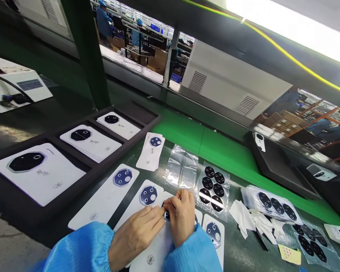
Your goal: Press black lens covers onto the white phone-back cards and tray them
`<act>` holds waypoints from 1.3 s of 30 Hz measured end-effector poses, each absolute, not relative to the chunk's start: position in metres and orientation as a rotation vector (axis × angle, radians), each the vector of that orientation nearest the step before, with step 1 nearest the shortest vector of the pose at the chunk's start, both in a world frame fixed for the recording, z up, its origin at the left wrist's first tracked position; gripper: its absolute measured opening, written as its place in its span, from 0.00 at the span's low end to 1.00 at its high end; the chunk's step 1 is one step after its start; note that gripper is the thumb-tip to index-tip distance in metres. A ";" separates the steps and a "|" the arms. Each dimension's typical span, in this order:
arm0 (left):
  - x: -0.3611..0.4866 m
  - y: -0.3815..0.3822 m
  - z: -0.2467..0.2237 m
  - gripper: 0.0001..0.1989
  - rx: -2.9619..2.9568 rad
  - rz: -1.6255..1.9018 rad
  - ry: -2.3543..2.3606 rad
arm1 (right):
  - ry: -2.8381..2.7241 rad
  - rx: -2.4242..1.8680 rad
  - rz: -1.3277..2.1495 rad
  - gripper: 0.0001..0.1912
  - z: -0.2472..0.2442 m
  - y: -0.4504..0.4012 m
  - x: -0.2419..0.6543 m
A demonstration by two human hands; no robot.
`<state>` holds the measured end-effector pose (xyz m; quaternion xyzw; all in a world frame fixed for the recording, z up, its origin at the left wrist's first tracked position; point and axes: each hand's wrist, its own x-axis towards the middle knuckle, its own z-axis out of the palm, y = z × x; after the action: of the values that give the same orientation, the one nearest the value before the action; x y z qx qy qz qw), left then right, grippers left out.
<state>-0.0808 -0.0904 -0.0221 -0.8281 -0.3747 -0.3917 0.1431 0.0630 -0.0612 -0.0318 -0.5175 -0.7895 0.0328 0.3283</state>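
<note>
My left hand (138, 235) and my right hand (183, 215) meet over a white phone back panel (150, 260) lying flat at the table's front. Between the fingertips is a dark octagonal camera lens cover (166, 214), mostly hidden by the fingers. The right thumb and fingers pinch at its upper edge; the left fingers, pressed together, touch its left side. To the left lie white panels (113, 196) with blue octagonal covers. Another such panel (214, 235) is right of my right wrist. Loose black covers (212, 183) lie on clear film beyond the hands.
A black divided tray (82, 173) at left holds stacks of white panels. Further right are white cloths (242, 217), a stack of bagged covers (272, 204) and a yellow note (289, 254). A dark green post (85, 53) rises behind the tray. People work in the background.
</note>
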 end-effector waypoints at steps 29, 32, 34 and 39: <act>-0.083 -0.091 -0.022 0.24 -2.387 -1.114 -1.030 | -2.027 -1.424 0.028 0.11 -0.022 -0.065 0.056; -0.083 -0.092 -0.023 0.24 -2.382 -1.109 -1.040 | -2.037 -1.432 0.047 0.12 -0.027 -0.061 0.058; -0.084 -0.091 -0.023 0.25 -2.377 -1.104 -1.052 | -1.960 -1.433 0.195 0.11 -0.025 -0.057 0.065; -0.085 -0.092 -0.021 0.24 -2.435 -1.055 -1.072 | -1.519 -1.434 0.309 0.06 0.000 -0.062 0.093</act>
<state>-0.0851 -0.0916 -0.0207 -0.8425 -0.3709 -0.3649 0.1395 0.0928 -0.0618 -0.0001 -0.5912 -0.6260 0.1274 0.4923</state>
